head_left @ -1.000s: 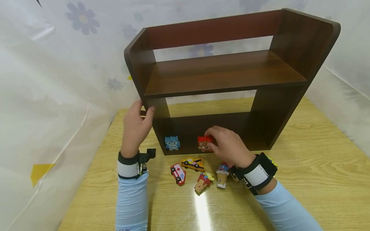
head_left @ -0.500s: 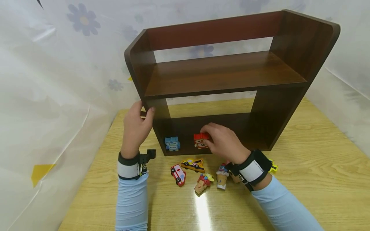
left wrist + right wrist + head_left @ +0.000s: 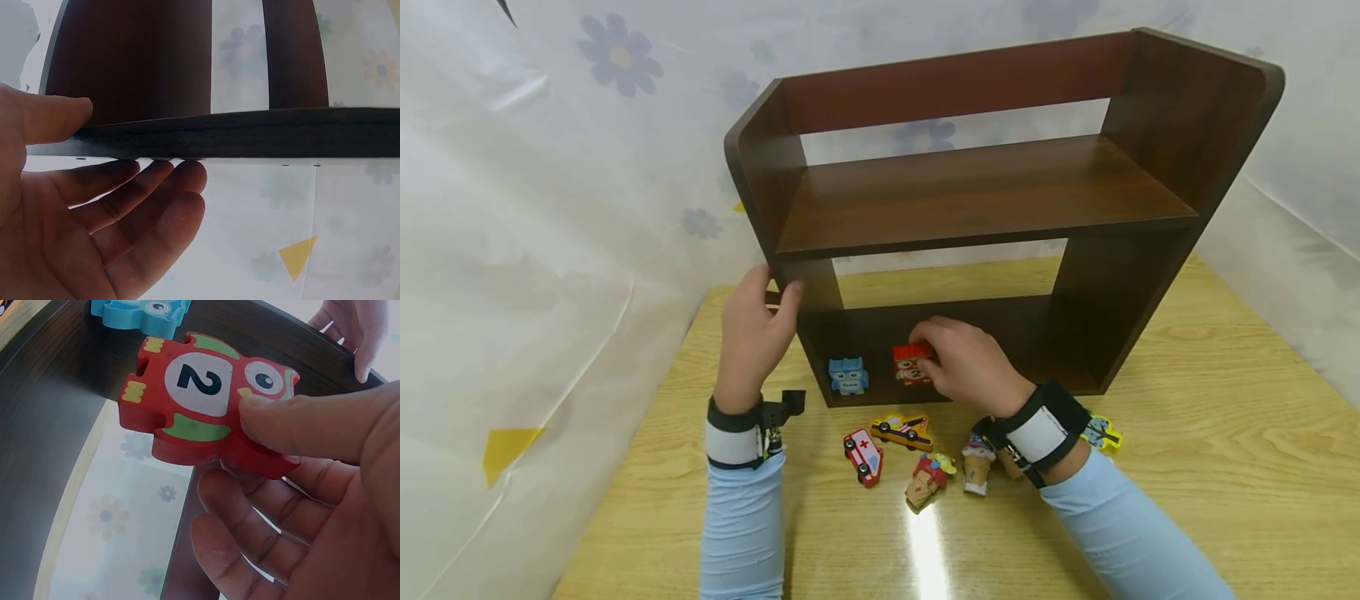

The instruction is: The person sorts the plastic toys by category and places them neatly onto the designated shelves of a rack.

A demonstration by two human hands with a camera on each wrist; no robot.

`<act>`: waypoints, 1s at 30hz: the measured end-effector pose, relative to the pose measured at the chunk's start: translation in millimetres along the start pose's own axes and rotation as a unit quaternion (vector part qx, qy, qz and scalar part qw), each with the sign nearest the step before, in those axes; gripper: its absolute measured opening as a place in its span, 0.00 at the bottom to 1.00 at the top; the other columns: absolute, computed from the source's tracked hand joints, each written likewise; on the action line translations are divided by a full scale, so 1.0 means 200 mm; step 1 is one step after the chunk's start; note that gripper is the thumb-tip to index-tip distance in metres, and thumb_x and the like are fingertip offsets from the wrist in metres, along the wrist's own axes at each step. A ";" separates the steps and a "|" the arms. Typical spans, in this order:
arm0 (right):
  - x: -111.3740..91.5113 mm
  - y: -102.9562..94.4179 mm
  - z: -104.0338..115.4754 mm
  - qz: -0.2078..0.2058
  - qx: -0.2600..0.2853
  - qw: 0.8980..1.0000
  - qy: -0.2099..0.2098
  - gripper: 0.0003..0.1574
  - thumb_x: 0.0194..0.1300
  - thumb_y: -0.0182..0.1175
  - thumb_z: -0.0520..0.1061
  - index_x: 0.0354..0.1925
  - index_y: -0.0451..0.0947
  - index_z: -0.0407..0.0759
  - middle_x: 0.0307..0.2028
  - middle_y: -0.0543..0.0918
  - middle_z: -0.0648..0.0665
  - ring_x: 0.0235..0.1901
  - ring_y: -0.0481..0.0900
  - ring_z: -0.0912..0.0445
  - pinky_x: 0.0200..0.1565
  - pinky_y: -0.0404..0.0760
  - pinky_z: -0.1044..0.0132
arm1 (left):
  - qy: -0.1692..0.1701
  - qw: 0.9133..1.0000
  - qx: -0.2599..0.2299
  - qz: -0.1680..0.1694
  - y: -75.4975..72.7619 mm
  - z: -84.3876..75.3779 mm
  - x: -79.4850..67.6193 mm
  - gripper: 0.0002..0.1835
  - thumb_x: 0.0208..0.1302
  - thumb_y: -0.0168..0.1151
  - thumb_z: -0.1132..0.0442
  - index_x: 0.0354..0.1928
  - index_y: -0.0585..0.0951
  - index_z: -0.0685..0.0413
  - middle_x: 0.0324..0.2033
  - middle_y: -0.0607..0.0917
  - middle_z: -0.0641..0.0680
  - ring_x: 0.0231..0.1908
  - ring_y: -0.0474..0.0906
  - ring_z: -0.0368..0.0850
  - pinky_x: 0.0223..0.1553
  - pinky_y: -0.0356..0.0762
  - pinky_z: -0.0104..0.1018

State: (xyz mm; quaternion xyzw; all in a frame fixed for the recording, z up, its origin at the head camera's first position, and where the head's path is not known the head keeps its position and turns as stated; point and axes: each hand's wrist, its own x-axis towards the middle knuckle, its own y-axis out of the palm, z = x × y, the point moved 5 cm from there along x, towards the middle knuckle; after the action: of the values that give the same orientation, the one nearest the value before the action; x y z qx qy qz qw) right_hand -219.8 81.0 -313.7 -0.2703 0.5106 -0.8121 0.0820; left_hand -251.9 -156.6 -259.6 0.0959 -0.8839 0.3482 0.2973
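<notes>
Between thumb and fingers my right hand pinches a red owl block with a black 2 on its white belly. The block is upright at the lower shelf of a dark brown bookshelf. To its left on that shelf stands a blue owl block, partly seen at the top of the right wrist view. My left hand grips the bookshelf's left side panel, thumb on the inner face and fingers on the outer face.
On the wooden table before the shelf lie a toy ambulance, a yellow toy truck and ice-cream-cone toys. A yellow-edged tree toy lies partly behind the right wrist. A flowered sheet hangs behind.
My right hand has moved left along the lower shelf with the red owl block, closer to the blue one. The left hand keeps its grip on the side panel.
</notes>
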 end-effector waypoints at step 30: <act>0.10 0.17 0.01 0.070 0.053 0.996 0.035 0.17 0.63 0.63 0.36 0.50 0.79 0.34 0.46 0.85 0.36 0.40 0.83 0.49 0.41 0.85 0.57 | 0.002 1.000 0.008 -0.004 -0.01 -0.01 -0.01 0.20 0.70 0.57 0.55 0.57 0.78 0.60 0.52 0.84 0.61 0.46 0.83 0.56 0.44 0.86 0.52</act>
State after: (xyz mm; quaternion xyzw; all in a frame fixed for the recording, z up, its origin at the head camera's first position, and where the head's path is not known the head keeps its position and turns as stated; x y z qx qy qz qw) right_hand -239.9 55.6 -336.8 -0.2005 0.4873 -0.8392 0.1343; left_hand -248.3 -156.9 -257.3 0.1015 -0.8800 0.3544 0.2994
